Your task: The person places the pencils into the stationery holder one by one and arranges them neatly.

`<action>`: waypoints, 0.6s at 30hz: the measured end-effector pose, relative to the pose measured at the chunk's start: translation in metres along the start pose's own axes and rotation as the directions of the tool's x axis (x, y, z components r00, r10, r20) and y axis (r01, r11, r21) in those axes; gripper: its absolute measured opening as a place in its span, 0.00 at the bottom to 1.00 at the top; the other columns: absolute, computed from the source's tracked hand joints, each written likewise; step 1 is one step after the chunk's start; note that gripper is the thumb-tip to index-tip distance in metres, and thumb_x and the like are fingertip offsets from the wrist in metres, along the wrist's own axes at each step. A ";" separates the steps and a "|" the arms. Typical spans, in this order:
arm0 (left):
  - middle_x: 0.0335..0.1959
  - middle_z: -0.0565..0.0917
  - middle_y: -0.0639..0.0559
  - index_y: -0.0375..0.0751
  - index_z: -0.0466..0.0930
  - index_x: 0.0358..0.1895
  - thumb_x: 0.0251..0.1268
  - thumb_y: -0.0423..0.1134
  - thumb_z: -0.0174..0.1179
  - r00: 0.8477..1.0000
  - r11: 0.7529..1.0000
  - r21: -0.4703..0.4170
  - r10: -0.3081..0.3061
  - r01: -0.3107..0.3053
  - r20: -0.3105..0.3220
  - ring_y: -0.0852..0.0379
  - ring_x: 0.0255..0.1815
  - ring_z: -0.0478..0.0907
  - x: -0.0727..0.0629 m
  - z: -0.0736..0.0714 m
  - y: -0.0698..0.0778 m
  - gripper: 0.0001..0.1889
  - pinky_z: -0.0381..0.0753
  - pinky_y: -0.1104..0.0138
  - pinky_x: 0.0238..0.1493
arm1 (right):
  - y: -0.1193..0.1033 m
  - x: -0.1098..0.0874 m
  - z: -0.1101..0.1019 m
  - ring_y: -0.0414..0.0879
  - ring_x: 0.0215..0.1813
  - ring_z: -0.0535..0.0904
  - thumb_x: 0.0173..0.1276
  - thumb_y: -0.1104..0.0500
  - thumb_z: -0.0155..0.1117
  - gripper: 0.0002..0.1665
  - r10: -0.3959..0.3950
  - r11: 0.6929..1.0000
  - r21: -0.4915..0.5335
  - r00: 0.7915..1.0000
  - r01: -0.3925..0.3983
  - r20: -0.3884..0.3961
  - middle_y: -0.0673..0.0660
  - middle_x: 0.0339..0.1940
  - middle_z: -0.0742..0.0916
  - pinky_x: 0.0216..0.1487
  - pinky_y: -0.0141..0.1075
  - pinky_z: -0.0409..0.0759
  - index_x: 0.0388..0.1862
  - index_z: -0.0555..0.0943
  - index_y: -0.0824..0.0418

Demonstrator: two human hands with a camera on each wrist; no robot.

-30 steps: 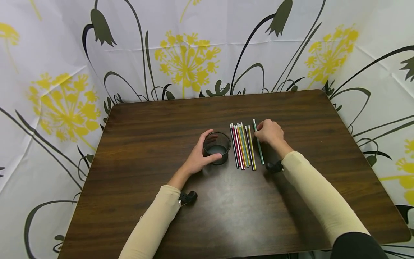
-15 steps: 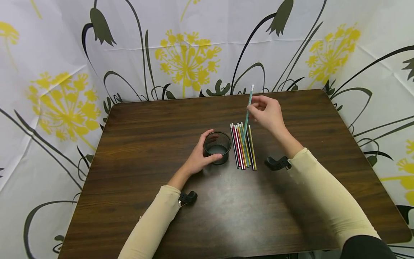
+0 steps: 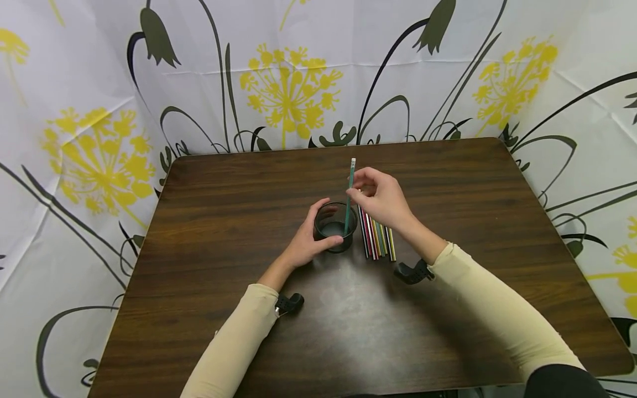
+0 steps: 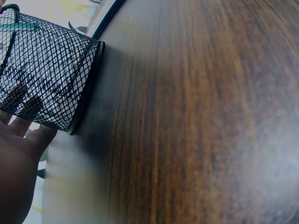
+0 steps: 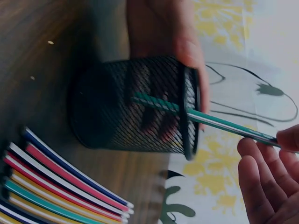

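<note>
A black mesh pencil cup (image 3: 336,243) stands upright near the middle of the table. My left hand (image 3: 304,241) grips it from the left, thumb at the near side of the rim; in the left wrist view the fingers (image 4: 28,128) lie against the mesh. My right hand (image 3: 382,200) pinches a green pencil (image 3: 350,185) near its upper, white-ended part. The pencil's lower end is inside the cup, seen through the mesh in the right wrist view. Just right of the cup several striped pencils (image 3: 376,237) lie side by side, their far ends partly behind my right hand.
The dark wood table (image 3: 224,221) reaches back to a white cloth (image 3: 318,33) printed with yellow and grey flowers. A black wrist camera (image 3: 415,272) on the right arm hangs close to the row of pencils.
The green pencil was at the right of the row; my right hand has raised it, carried it left over the other pencils and lowered its end into the cup. The left hand stays put.
</note>
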State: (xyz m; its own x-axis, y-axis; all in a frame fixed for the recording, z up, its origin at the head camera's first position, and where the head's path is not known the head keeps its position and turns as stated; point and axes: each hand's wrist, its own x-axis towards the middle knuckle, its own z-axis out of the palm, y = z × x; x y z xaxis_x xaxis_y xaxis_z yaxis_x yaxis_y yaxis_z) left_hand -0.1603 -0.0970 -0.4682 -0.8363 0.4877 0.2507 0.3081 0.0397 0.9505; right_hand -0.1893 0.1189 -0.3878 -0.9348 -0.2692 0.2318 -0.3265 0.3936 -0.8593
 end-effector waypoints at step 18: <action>0.69 0.65 0.35 0.37 0.48 0.75 0.61 0.30 0.67 1.000 0.999 -0.038 -0.028 0.028 0.003 0.31 0.68 0.61 0.000 0.000 -0.001 0.43 0.56 0.39 0.66 | 0.017 -0.007 0.025 0.45 0.36 0.84 0.65 0.60 0.68 0.08 -0.016 0.986 -0.160 0.989 0.040 0.147 0.52 0.35 0.87 0.39 0.41 0.81 0.41 0.81 0.60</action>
State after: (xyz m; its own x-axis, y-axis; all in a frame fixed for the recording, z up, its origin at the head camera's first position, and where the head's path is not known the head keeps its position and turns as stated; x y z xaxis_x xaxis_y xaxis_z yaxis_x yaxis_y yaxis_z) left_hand -0.1609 -0.0971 -0.4687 -0.8429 0.4893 0.2238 0.2676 0.0205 0.9633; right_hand -0.1850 0.1060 -0.4156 -0.8988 -0.4014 0.1764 -0.3817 0.5182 -0.7654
